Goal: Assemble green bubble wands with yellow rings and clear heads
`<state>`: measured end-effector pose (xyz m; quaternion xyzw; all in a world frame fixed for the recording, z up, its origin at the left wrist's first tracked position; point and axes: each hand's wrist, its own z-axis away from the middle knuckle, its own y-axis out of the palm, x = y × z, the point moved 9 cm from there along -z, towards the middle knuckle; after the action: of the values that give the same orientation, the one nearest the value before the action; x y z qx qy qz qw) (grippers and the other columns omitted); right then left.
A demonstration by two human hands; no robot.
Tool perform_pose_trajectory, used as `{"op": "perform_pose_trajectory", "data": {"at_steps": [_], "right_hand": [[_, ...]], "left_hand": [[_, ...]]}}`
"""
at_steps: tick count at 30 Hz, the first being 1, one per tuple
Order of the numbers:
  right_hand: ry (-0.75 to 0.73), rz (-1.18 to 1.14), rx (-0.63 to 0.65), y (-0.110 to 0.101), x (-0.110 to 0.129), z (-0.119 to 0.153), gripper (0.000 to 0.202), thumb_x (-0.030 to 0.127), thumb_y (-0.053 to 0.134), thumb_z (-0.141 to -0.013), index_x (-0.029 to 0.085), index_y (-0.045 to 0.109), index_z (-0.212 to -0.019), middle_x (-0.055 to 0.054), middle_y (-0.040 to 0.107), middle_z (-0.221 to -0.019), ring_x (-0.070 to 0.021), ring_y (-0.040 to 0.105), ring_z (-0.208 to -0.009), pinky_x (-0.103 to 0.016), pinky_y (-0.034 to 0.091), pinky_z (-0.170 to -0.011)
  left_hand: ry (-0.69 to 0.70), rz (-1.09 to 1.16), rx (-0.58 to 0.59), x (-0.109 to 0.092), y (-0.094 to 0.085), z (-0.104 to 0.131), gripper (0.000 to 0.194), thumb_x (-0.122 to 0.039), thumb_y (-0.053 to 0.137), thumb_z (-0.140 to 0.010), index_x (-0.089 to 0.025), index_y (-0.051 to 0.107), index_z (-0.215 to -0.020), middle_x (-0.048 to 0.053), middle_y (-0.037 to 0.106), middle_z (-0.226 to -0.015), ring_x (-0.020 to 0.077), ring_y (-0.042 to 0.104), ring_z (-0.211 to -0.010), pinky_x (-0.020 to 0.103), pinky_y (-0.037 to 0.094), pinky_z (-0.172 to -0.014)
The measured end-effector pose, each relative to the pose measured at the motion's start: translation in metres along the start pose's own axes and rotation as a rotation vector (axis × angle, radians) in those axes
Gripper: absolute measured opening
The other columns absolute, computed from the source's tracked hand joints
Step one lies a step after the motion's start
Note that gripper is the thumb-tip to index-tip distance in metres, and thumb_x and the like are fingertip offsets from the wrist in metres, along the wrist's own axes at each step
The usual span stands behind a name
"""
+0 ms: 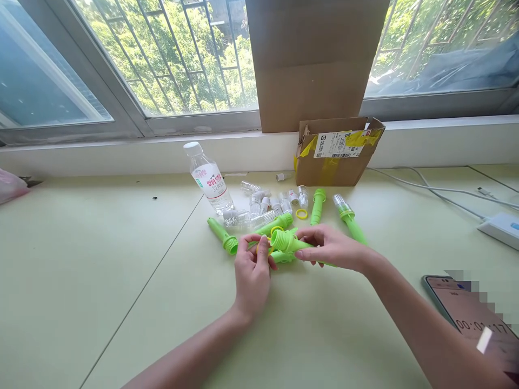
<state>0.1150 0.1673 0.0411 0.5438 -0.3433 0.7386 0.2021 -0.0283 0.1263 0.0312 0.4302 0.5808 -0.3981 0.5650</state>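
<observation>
My right hand (334, 247) is closed around a light-green threaded plastic handle (284, 241), its open end pointing left. Thumb and fingers of my left hand (253, 275) pinch a yellow ring (271, 250) right beside that threaded end; I cannot tell if they touch. Below and behind the hands lie more green handles, one (283, 256) partly hidden. A second yellow ring (275, 230) is just behind the held handle, and a third ring (301, 214) lies farther back. To the left rests another green handle (223, 236).
Several clear plastic caps (263, 205) cluster behind the hands, beside a water bottle (211, 181). A cardboard box (336, 156) stands by the window. One green handle with a clear cap (348, 216) lies at right. A phone (470, 308), white cables and a power strip (503, 229) occupy the right side.
</observation>
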Motion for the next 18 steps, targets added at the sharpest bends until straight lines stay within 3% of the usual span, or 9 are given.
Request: {"op": "perform_pose_trajectory", "data": {"at_steps": [2,5,9,13,18], "right_hand": [[-0.069,0.057,-0.134,-0.002,0.003,-0.004,0.016,0.035,0.060,-0.081,0.019,0.064,-0.082,0.003,0.048,-0.064,-0.0114,0.045,-0.058,-0.023,0.034,-0.049],[-0.232,0.076,-0.515,-0.012,0.013,0.000,0.018,0.036,0.056,-0.085,0.019,0.059,-0.081,0.002,0.048,-0.068,-0.0125,0.044,-0.063,-0.025,0.035,-0.056],[-0.297,0.011,-0.699,-0.003,0.010,0.009,0.019,0.039,0.048,-0.091,0.021,0.054,-0.088,0.003,0.046,-0.066,-0.0124,0.041,-0.057,-0.025,0.034,-0.055],[-0.320,0.108,-0.806,-0.002,0.002,0.026,0.014,0.034,0.053,-0.087,0.022,0.048,-0.083,0.003,0.046,-0.066,-0.0127,0.042,-0.057,-0.025,0.035,-0.055],[-0.266,0.326,-0.731,0.009,-0.010,0.032,0.012,0.026,0.053,-0.083,0.022,0.045,-0.075,0.002,0.048,-0.066,-0.0139,0.043,-0.059,-0.025,0.035,-0.056]], "left_hand": [[-0.009,0.024,-0.004,-0.001,0.000,-0.002,0.026,-0.043,0.057,-0.088,-0.021,0.043,-0.088,-0.005,0.058,-0.059,0.0065,0.047,-0.040,0.017,0.035,-0.039],[0.003,0.043,0.013,-0.001,0.004,0.002,0.027,-0.043,0.057,-0.088,-0.021,0.042,-0.088,-0.002,0.064,-0.070,0.0069,0.050,-0.043,0.018,0.039,-0.040],[0.002,0.002,0.091,0.007,0.016,0.013,0.024,-0.042,0.054,-0.090,-0.021,0.043,-0.088,-0.006,0.056,-0.058,0.0057,0.044,-0.040,0.016,0.034,-0.038],[0.048,0.001,0.091,0.008,0.017,0.016,0.024,-0.043,0.054,-0.089,-0.021,0.045,-0.088,-0.009,0.046,-0.055,0.0044,0.040,-0.040,0.015,0.032,-0.037],[0.094,0.007,0.059,0.003,0.013,0.012,0.021,-0.041,0.054,-0.090,-0.021,0.045,-0.091,-0.006,0.054,-0.066,0.0039,0.044,-0.040,0.016,0.035,-0.036]]}}
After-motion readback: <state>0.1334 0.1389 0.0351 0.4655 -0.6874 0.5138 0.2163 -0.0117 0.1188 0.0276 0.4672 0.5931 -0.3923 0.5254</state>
